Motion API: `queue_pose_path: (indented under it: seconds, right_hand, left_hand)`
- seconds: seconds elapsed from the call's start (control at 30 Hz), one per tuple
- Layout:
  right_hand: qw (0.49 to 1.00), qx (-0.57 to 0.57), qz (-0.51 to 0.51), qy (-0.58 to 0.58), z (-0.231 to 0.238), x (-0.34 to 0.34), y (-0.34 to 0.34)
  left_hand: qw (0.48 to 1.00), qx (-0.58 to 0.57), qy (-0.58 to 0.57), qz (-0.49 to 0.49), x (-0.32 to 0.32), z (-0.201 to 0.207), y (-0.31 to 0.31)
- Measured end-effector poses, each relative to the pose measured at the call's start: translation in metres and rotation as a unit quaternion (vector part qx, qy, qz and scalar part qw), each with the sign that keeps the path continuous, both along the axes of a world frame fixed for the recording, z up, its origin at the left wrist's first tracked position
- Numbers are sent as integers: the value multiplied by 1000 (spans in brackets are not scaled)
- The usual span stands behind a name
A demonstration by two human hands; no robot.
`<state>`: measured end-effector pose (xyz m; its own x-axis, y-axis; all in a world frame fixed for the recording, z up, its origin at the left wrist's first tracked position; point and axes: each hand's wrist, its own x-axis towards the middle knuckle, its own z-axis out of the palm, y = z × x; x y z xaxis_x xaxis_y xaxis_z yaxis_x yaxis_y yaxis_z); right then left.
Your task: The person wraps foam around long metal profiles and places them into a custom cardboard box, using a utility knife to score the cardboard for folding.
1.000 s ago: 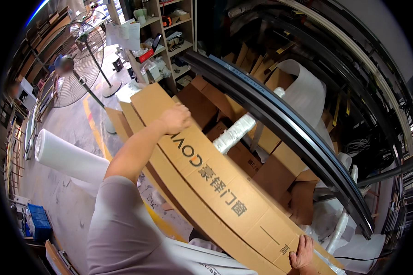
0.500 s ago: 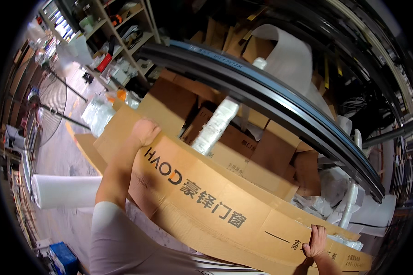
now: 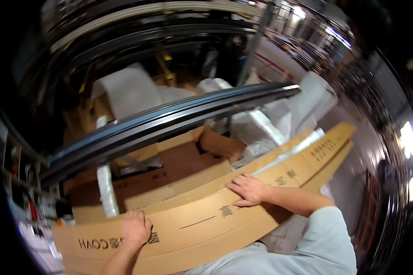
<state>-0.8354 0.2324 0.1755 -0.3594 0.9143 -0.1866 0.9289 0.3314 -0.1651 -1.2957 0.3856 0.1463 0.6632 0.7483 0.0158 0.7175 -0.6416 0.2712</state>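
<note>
A long brown cardboard sheet [image 3: 192, 229] with dark printing stands on edge in front of me, creased lengthwise and bowed. My left hand [image 3: 136, 228] is closed over its upper edge, left of the middle. Farther right, my right hand [image 3: 248, 189] grips the same sheet near its upper edge, fingers bent and pointing left. Just beyond the sheet, dark metal profiles [image 3: 170, 123] with a blue strip lie across supports wrapped in clear film, one being the wrapped post [image 3: 107, 190].
Folded cardboard pieces [image 3: 179, 162] lie under the profiles. White foam sheeting [image 3: 128, 91] hangs behind them, and a foam roll [image 3: 314, 98] stands at the right end. Racks of long profiles [image 3: 147, 34] fill the back. Shelves [image 3: 13, 160] stand at the far left.
The view has swung to the right. My left hand has moved along the sheet toward its middle, and my right hand now sits closer to the left one.
</note>
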Motion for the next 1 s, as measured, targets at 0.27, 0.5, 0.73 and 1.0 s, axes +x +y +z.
queue_pose_path:
  seconds: [0.27, 0.5, 0.73, 1.0]
  right_hand:
    - [997, 28, -41, 64, -16, 21, -27]
    - [982, 108, -157, -3, -23, 192, -82]
    - [821, 91, -550, -122, -25, 428, -175]
    - [859, 91, -504, -22, -27, 438, -174]
  left_hand:
    - [999, -22, 25, -12, 193, -13, -56]
    - [994, 8, 59, 89, 190, -12, -60]
    - [990, -8, 70, 119, 197, -29, -52]
    - [987, 46, 102, 111, 179, -33, -58]
